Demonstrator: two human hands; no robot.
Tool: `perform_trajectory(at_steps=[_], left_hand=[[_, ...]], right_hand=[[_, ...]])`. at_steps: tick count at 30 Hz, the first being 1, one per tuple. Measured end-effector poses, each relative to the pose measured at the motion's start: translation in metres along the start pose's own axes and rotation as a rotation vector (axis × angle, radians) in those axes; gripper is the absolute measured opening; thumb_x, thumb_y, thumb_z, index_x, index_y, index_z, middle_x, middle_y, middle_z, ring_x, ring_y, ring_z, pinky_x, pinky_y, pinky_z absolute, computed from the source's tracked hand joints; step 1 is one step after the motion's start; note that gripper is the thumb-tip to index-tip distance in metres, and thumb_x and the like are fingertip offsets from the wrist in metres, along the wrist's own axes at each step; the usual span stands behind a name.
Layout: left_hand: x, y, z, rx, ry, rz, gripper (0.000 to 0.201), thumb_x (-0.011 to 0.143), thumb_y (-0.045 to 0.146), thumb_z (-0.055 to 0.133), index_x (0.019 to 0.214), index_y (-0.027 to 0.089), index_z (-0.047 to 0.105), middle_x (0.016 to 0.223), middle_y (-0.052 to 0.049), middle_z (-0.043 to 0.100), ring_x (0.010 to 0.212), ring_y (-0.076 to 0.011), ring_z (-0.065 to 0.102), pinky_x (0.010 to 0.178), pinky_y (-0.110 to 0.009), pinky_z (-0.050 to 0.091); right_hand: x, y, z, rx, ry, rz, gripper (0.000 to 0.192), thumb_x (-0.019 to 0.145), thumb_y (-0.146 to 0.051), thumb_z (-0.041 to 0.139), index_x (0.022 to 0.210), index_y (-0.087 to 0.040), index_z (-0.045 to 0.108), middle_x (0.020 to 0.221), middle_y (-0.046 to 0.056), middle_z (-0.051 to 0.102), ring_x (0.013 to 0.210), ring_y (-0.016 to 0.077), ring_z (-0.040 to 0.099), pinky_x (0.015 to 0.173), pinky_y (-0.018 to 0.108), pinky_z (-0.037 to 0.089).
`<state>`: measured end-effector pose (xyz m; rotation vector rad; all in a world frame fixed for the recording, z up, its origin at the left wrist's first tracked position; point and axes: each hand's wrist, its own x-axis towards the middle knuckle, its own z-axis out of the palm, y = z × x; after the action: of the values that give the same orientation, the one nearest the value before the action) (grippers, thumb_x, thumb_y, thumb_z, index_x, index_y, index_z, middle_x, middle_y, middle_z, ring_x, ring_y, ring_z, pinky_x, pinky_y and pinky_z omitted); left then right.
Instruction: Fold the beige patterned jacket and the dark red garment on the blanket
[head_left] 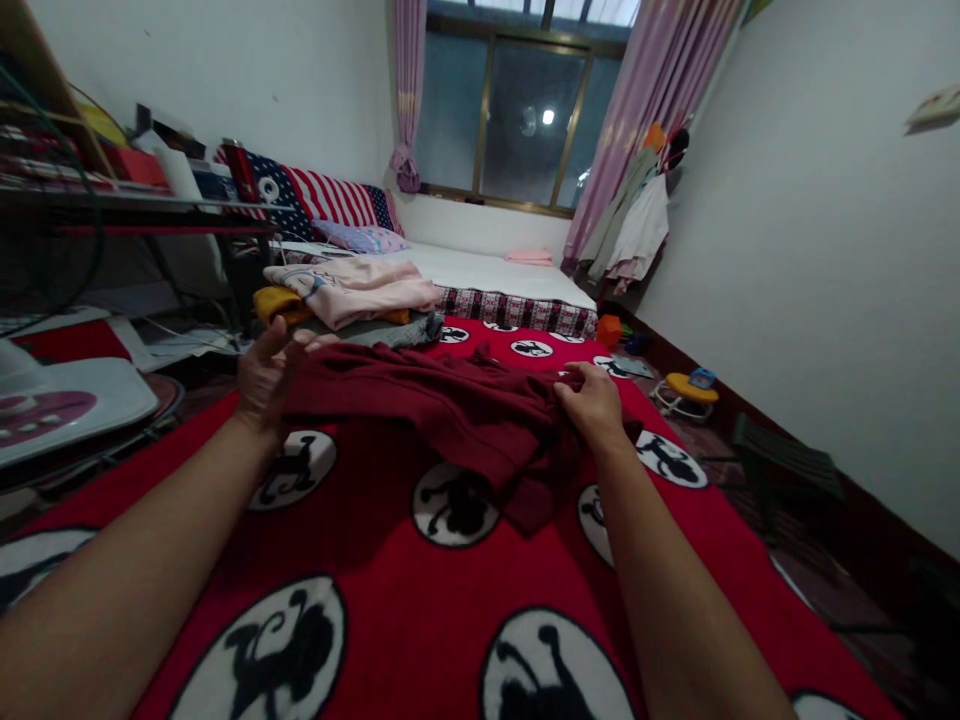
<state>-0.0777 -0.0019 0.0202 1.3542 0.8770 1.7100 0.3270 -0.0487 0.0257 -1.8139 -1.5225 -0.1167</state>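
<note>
A dark red garment (pixel 450 400), loosely bunched and creased, spans the space between my two hands over the bed. Its left end is at my left hand (pixel 266 378), whose fingers reach onto the cloth with the thumb uppermost; part of the grip is hidden. At the garment's right side, my right hand (pixel 594 402) pinches the fabric between thumb and fingers. One corner of the cloth hangs toward me. Just beyond my left hand lies a stack of folded clothes, with a pale pink garment (pixel 367 288) on top and a mustard one (pixel 281 305) below.
Under the garment spreads a red blanket (pixel 397 590) with white round figures. Behind it stands a white-topped bed (pixel 472 265) below the window. A cluttered desk (pixel 150 205) is on the left. On the right are a yellow stool (pixel 691 388) and hanging clothes (pixel 641 225).
</note>
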Motion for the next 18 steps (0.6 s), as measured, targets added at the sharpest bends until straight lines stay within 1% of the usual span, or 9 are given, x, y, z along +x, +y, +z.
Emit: perform_trajectory(at_steps=[1, 3, 5, 7, 9, 10, 13, 15, 18], left_hand=[[0.003, -0.002, -0.008, -0.045, -0.005, -0.065, 0.048, 0.092, 0.056, 0.036, 0.083, 0.016, 0.060, 0.073, -0.001, 0.062, 0.079, -0.0161, 0.057, 0.081, -0.041, 0.054], [0.004, -0.013, -0.021, 0.000, -0.013, -0.227, 0.045, 0.091, 0.055, 0.039, 0.087, 0.016, 0.060, 0.075, -0.001, 0.063, 0.077, -0.0153, 0.056, 0.079, -0.040, 0.053], [0.000, -0.030, -0.033, 0.299, -0.048, -0.257, 0.048, 0.083, 0.060, 0.050, 0.093, 0.015, 0.062, 0.083, -0.003, 0.067, 0.082, -0.0193, 0.059, 0.078, -0.041, 0.053], [-0.011, -0.045, -0.052, 0.694, -0.125, -0.093, 0.057, 0.074, 0.066, 0.058, 0.099, 0.016, 0.064, 0.098, -0.007, 0.069, 0.095, -0.0256, 0.060, 0.086, -0.044, 0.050], [-0.024, -0.054, -0.079, 1.061, -0.208, 0.111, 0.064, 0.074, 0.072, 0.054, 0.107, 0.018, 0.064, 0.115, -0.010, 0.065, 0.109, -0.0299, 0.056, 0.096, -0.048, 0.045], [-0.031, -0.056, -0.093, 1.217, -0.231, 0.160, 0.067, 0.075, 0.074, 0.050, 0.111, 0.019, 0.064, 0.120, -0.011, 0.063, 0.112, -0.0312, 0.054, 0.099, -0.049, 0.042], [-0.045, -0.052, -0.130, 1.578, -0.190, 0.120, 0.069, 0.077, 0.077, 0.044, 0.113, 0.021, 0.063, 0.115, -0.011, 0.062, 0.107, -0.0320, 0.054, 0.095, -0.047, 0.043], [-0.051, -0.044, -0.141, 1.659, -0.178, 0.072, 0.062, 0.080, 0.075, 0.041, 0.104, 0.022, 0.065, 0.103, -0.008, 0.064, 0.099, -0.0292, 0.057, 0.090, -0.041, 0.045], [-0.054, -0.032, -0.137, 1.609, -0.295, -0.014, 0.049, 0.088, 0.062, 0.036, 0.090, 0.021, 0.063, 0.092, -0.006, 0.066, 0.090, -0.0256, 0.059, 0.078, -0.032, 0.042]], right_hand=[[-0.001, -0.004, 0.001, 0.017, 0.007, -0.021, 0.034, 0.077, -0.027, 0.062, 0.110, -0.018, 0.069, 0.107, 0.010, 0.069, 0.100, 0.0230, 0.063, 0.092, 0.035, 0.047], [-0.004, -0.012, 0.004, 0.090, -0.082, -0.079, 0.030, 0.079, -0.027, 0.062, 0.106, -0.018, 0.070, 0.104, 0.008, 0.071, 0.096, 0.0214, 0.065, 0.090, 0.033, 0.048], [-0.010, -0.018, 0.010, 0.128, -0.218, -0.113, 0.025, 0.079, -0.027, 0.064, 0.101, -0.019, 0.072, 0.101, 0.006, 0.073, 0.094, 0.0210, 0.066, 0.089, 0.032, 0.049], [-0.015, -0.020, 0.015, 0.089, -0.321, -0.124, 0.024, 0.078, -0.026, 0.064, 0.100, -0.020, 0.073, 0.101, 0.006, 0.074, 0.095, 0.0216, 0.067, 0.088, 0.032, 0.049], [-0.019, -0.021, 0.018, 0.013, -0.370, -0.131, 0.025, 0.078, -0.025, 0.065, 0.101, -0.020, 0.073, 0.104, 0.007, 0.073, 0.096, 0.0226, 0.066, 0.088, 0.032, 0.048], [-0.020, -0.021, 0.018, -0.019, -0.384, -0.137, 0.025, 0.078, -0.025, 0.065, 0.101, -0.020, 0.073, 0.105, 0.007, 0.073, 0.096, 0.0229, 0.066, 0.088, 0.032, 0.048], [-0.020, -0.023, 0.013, -0.053, -0.400, -0.137, 0.024, 0.077, -0.026, 0.066, 0.099, -0.021, 0.074, 0.103, 0.007, 0.073, 0.093, 0.0225, 0.066, 0.083, 0.031, 0.048], [-0.020, -0.028, 0.008, -0.028, -0.394, -0.124, 0.022, 0.076, -0.027, 0.068, 0.096, -0.021, 0.074, 0.097, 0.006, 0.074, 0.088, 0.0208, 0.066, 0.077, 0.028, 0.048], [-0.024, -0.042, -0.004, 0.022, -0.434, -0.136, 0.018, 0.078, -0.034, 0.068, 0.087, -0.020, 0.074, 0.085, 0.004, 0.072, 0.076, 0.0177, 0.064, 0.064, 0.025, 0.044]])
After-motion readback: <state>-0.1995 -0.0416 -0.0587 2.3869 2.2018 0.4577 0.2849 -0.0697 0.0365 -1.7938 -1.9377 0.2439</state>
